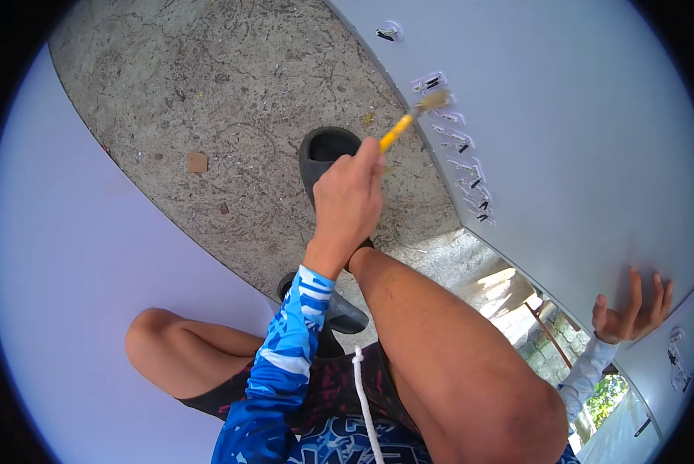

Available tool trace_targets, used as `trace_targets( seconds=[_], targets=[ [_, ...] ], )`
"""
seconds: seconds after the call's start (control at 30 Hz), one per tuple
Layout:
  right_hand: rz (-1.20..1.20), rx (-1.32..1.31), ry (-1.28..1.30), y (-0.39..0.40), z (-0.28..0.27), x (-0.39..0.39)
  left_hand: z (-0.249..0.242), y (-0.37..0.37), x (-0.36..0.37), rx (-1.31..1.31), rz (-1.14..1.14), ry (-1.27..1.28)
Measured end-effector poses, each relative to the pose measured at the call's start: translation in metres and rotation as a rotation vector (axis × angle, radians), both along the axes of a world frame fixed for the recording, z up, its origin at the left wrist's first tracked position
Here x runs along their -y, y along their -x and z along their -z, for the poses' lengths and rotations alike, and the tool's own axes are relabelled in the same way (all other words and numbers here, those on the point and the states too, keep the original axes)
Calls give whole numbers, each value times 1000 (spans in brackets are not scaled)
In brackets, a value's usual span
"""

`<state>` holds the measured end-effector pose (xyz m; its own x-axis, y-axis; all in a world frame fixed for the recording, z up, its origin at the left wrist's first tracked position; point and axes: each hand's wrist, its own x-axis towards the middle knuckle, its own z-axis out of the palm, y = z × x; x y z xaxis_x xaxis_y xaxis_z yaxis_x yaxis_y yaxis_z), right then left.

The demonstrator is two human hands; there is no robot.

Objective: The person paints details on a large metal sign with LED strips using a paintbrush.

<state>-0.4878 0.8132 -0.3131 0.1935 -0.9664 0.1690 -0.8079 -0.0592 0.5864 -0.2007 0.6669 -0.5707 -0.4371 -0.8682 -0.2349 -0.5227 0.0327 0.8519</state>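
A brush with a yellow handle (397, 133) is gripped in my left hand (351, 193), which is closed around it. Its bristle end is at the left edge of a large light grey panel (563, 139), beside a row of small black and white pieces (474, 183) with pale outlines. Whether the bristles touch the panel cannot be told. Farther right, my right hand (637, 313) has its fingers spread, with the fingertips on or close to the panel's lower part.
Rough concrete floor (231, 93) lies between the panel and another pale surface (84, 255) at left. My bent legs and dark sandals (347, 313) are in the middle. A small brown square (197, 162) lies on the floor. Bright ground and greenery show at lower right.
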Motion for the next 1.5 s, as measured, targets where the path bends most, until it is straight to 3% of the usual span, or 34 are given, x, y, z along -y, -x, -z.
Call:
trace_targets(
  seconds=[0.07, 0.2, 0.27, 0.33, 0.4, 0.47, 0.57, 0.63, 0.67, 0.73, 0.87, 0.93, 0.97, 1.03, 1.07, 1.13, 1.17, 1.2, 1.27, 1.4, 1.5],
  targets=[
    [-52, 4, -5, 4, 0, 3, 16, -1, -4, 143, -14, -47],
    [-40, -12, -12, 6, 1, 0, 13, -5, -4, -61, -116, -127],
    [-46, -14, -12, 6, 0, -1, 6, -5, -9, -311, 25, -73],
    [-46, -10, -15, 5, 0, -1, 4, -2, -13, -230, 76, -27],
    [-47, -10, 3, 6, 2, 1, 4, 6, -9, -1, -181, -273],
    [-44, -15, -8, 6, 1, 0, 4, 7, -3, 101, -155, -366],
    [-47, -24, -5, 5, 1, 1, -5, 3, -6, -103, -114, -323],
    [-53, -25, -14, 6, 1, 1, -12, 4, -11, -419, -31, -184],
    [-59, -32, -20, 6, 0, 1, -12, 6, -12, -418, -31, -187],
    [-57, -29, -19, 6, 0, 0, -11, 10, -10, -132, -176, -343],
    [-61, -19, -6, 8, 1, 0, -1, 13, -6, 58, -273, -481],
    [-62, -16, 0, 6, 3, 2, -7, 11, -14, -278, -199, -474],
    [-63, -10, 9, 5, 2, 2, -9, 10, -20, -278, -200, -484],
    [-69, -19, -5, 8, 1, 1, -9, 7, -26, -657, -80, -343],
    [-74, -28, -14, 9, 0, 0, -8, 5, -26, -658, -78, -351],
    [-71, -27, -19, 8, 0, 1, -6, 2, -21, -556, -41, -446],
    [-72, -26, -14, 6, 0, 2, -3, 4, -18, -299, -59, -424],
    [-69, -29, -18, 5, 0, 1, 6, 5, -18, -301, -56, -429],
    [-62, -22, -2, 4, 2, 3, 21, 3, -16, 317, -117, -285],
    [-52, -7, -1, 3, 2, 2, 15, -2, -22, 383, -105, -268],
    [-52, -15, 13, 3, 5, 3, -3, 4, -23, -206, 50, -348]
  ],
)
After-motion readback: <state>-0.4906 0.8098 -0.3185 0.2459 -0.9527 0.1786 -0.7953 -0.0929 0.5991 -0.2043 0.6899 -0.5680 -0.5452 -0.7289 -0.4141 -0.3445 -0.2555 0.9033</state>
